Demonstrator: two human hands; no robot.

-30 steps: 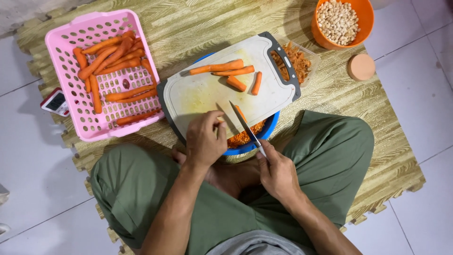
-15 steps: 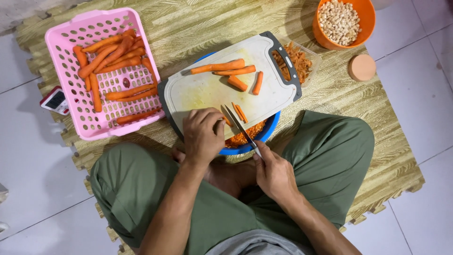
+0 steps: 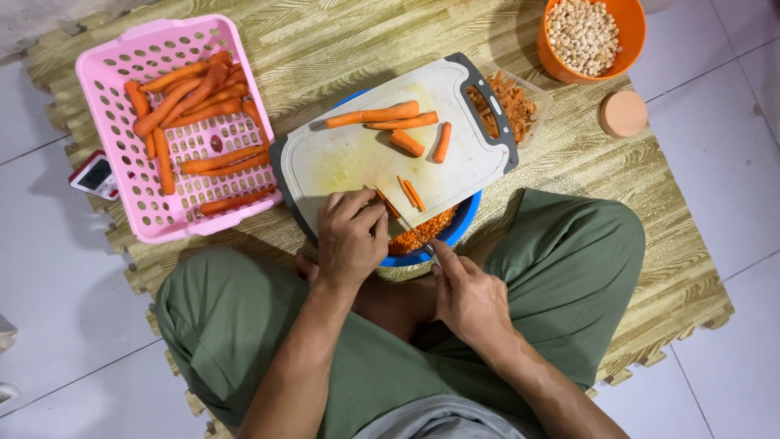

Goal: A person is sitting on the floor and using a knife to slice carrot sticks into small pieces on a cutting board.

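A white cutting board (image 3: 349, 158) with dark handles rests over a blue bowl (image 3: 459, 228) holding chopped carrot (image 3: 418, 232). My left hand (image 3: 351, 236) presses a carrot strip (image 3: 388, 203) down at the board's near edge. My right hand (image 3: 465, 293) grips a knife (image 3: 406, 226) whose blade lies against that strip. Two more thin carrot strips (image 3: 410, 193) lie just beyond. Several peeled carrot pieces (image 3: 390, 122) sit further back on the board.
A pink basket (image 3: 106, 97) of whole carrots stands at the left, a small device (image 3: 96, 175) beside it. A clear tub of grated carrot (image 3: 512, 102), an orange bowl of pale beans (image 3: 585, 36) and a round lid (image 3: 623, 114) lie at the right. My legs are crossed on a wood-pattern mat.
The knife has swung from beside my left hand to under its fingers at the board's edge. Cut carrot strips now lie apart on the board.
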